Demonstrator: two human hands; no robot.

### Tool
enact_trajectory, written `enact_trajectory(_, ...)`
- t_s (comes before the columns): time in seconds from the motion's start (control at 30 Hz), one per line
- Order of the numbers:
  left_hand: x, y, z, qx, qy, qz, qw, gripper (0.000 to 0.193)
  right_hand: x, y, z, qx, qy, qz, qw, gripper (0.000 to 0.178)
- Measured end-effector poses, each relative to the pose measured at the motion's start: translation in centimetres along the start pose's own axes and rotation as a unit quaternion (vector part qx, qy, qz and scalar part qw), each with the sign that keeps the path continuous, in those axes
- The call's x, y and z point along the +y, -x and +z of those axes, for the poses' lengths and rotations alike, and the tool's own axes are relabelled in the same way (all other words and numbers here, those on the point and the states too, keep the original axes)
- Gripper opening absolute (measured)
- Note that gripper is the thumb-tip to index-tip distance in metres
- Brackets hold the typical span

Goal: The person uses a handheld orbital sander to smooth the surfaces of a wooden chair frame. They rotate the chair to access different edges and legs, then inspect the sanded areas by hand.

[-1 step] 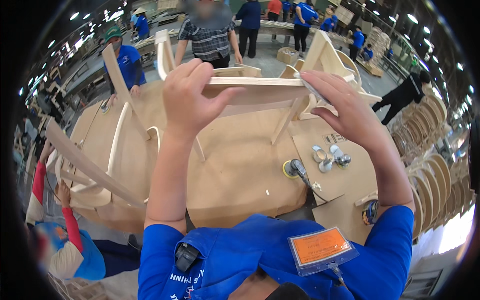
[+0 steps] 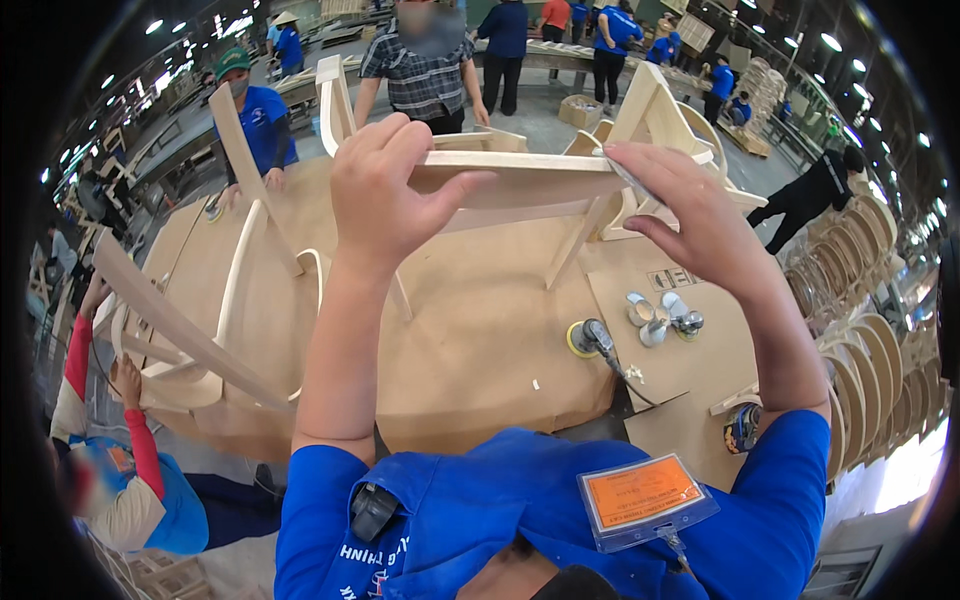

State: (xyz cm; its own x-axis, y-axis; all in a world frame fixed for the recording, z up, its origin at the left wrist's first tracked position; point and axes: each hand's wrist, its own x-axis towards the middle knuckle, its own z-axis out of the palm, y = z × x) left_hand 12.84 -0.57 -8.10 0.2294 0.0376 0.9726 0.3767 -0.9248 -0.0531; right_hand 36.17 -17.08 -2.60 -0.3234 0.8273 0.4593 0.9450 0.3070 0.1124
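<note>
A pale wooden chair frame stands on its legs in front of me, its flat top rail running level between my hands. My left hand is wrapped over the rail's left end, thumb stretched out along its near face. My right hand lies over the right end, fingers together and thumb apart below. Beneath those fingers, a thin grey sheet is pressed against the rail's edge; its kind is hard to make out. The fingertips of my left hand are hidden behind the wood.
Brown cardboard covers the table. A disc sander with a cord and several silvery metal parts lie right of centre. Another chair frame is at left, with a co-worker's hands on it. Curved wooden parts are stacked at right.
</note>
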Motion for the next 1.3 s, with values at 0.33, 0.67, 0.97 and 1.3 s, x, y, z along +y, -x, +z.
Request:
enact_trajectory(0.33, -0.7, -0.8, 0.7, -0.036, -0.002, -0.035, 0.999, 0.053, 1.8, -2.4, 2.3, 0.081, -0.003, -0.13, 0.988, 0.06)
enact_trajectory(0.67, -0.7, -0.4, 1.0, 0.02, 0.002, -0.003, 1.0, 0.053, -2.6, -5.1, 6.0, 0.177, -0.055, -0.152, 0.971, 0.064)
enact_trajectory(0.97, -0.1, 0.1, 0.6, 0.008, 0.015, -0.036, 0.999, 0.056, 1.8, 2.4, 3.6, 0.174, 0.093, 0.02, 0.98, 0.057)
enact_trajectory(1.3, 0.9, 0.7, -0.2, 0.0, 0.011, -0.028, 1.0, 0.055, -5.2, -2.6, 6.9, 0.224, -0.009, -0.074, 0.972, 0.05)
